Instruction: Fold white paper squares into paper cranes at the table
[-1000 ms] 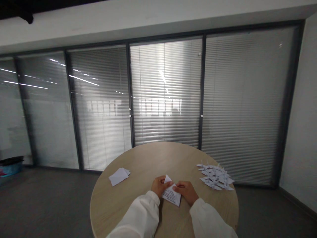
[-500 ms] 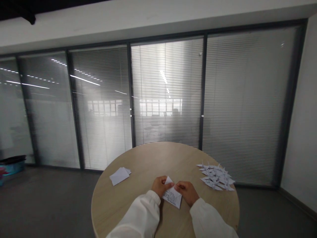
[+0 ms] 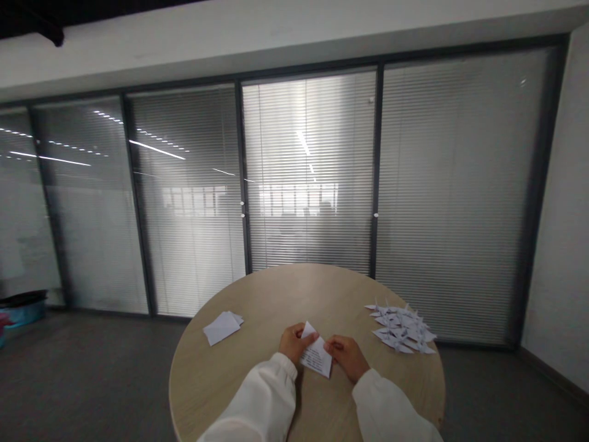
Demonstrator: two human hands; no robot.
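Note:
A folded sheet of white paper (image 3: 316,359) with printed lines of text is held up between my hands, just above the near half of the round table (image 3: 257,301). My left hand (image 3: 295,344) pinches its left edge, thumb lying across the front. On the opposite side, my right hand (image 3: 346,356) grips the right edge between thumb and curled fingers. The paper's top comes to a point. What lies behind the sheet, including some of my fingertips, is hidden.
Several folded paper cranes (image 3: 402,328) are heaped at the table's right edge. A small stack of white paper sheets (image 3: 223,327) lies on the left. Beyond the table stands a glass partition with blinds (image 3: 308,166). A blue tub (image 3: 23,312) rests on the floor at far left.
The paper has shifted slightly left and up along with my left hand, and its slanted folded flap no longer shows in front. My right hand has barely moved.

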